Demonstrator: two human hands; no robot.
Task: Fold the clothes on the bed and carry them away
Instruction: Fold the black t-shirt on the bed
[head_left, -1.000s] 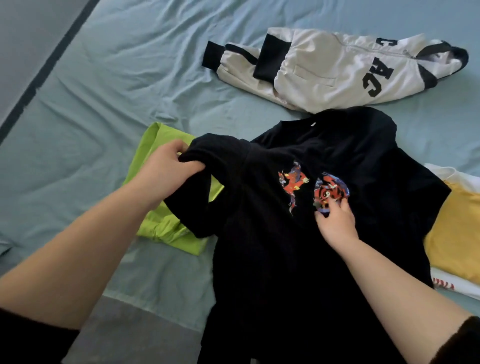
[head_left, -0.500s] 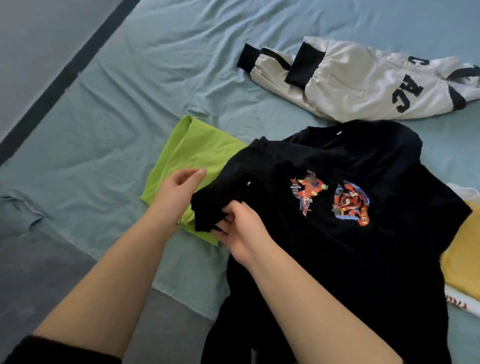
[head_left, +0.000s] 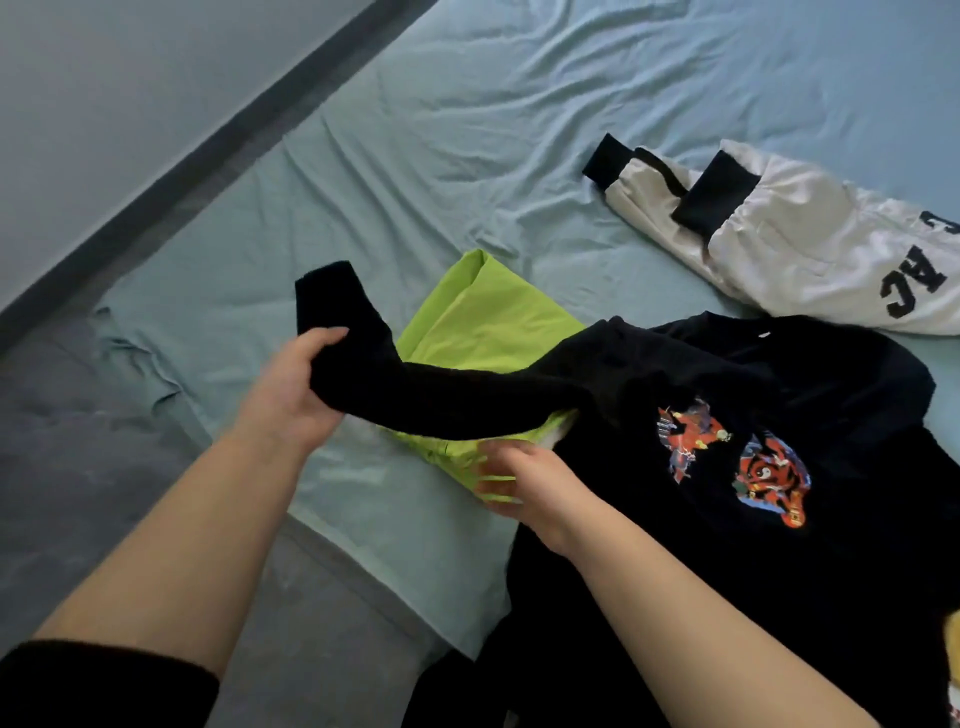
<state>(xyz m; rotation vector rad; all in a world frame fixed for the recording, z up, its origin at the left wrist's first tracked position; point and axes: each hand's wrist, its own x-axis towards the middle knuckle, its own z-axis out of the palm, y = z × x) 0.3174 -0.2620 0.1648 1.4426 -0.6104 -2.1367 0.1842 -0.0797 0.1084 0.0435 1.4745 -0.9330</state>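
Our left hand (head_left: 291, 389) clenches the sleeve (head_left: 441, 395), stretched left over the green garment (head_left: 483, 322). Our right hand (head_left: 530, 483) rests flat-fingered beside the black shirt (head_left: 779, 545), near-right on the bed (head_left: 467, 130). We'd keep it taut, then fold it squarely inward.

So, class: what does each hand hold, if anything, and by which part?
The left hand grips the shirt by its sleeve, near the cuff. The right hand, blurred at the shirt's side: cannot tell.

The right hand (head_left: 535, 483) is blurred; the white jacket (head_left: 810, 249) runs off frame.
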